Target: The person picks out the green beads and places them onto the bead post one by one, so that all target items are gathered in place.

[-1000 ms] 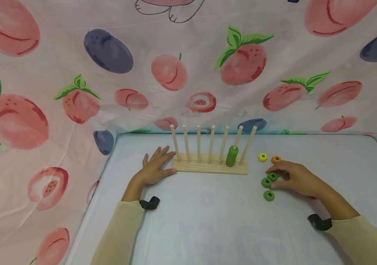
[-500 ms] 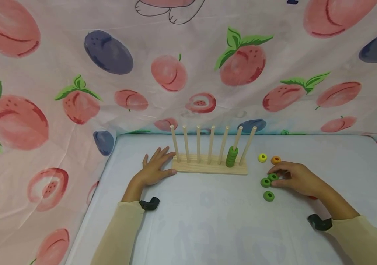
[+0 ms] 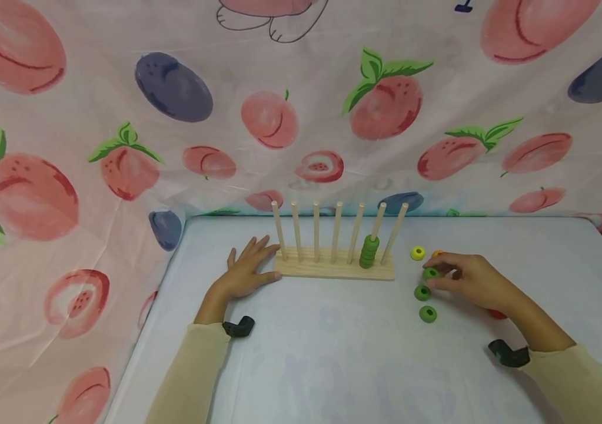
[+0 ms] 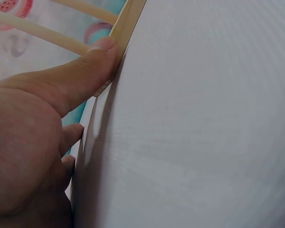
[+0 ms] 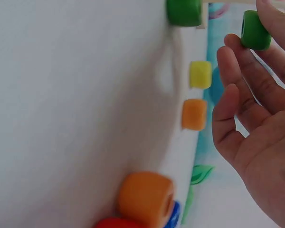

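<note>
Possibly a home, judging by the fruit-print cloth (image 3: pixel 322 70) behind a white table (image 3: pixel 343 353).

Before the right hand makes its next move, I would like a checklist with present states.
1. Green bead pinched in right hand: ok, off the table.
2. Left hand touching the wooden rack: ok, thumb at its left end.
3. Colour matching the stacked green beads: ok.
4. Bare length on their peg: ok, upper part shows.
5. Held bead above that peg: not ok, it is right of the rack.
6. Count of loose beads: cannot tell, right hand may hide some.
</note>
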Action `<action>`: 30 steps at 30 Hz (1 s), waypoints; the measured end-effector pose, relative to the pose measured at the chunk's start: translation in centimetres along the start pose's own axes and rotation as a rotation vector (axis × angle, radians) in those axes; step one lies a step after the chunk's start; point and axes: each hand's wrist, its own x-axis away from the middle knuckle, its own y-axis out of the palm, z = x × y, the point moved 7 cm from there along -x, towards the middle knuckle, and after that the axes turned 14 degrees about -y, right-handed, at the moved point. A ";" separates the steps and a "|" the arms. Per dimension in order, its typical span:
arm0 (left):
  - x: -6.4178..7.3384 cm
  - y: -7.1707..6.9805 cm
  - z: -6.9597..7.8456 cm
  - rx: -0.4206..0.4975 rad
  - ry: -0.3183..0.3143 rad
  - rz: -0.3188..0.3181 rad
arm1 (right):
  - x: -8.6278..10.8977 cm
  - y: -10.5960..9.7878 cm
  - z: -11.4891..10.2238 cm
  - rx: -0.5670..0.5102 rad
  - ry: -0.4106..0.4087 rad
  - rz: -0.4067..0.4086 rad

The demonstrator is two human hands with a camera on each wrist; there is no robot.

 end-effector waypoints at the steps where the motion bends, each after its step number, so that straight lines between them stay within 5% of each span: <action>1: 0.0 0.0 0.0 0.000 0.000 -0.001 | -0.2 -0.1 -0.3 0.001 -0.009 0.010; 30: 0.1 -0.2 0.3 0.005 0.010 0.007 | -4.1 -6.5 -7.2 -0.109 0.028 0.372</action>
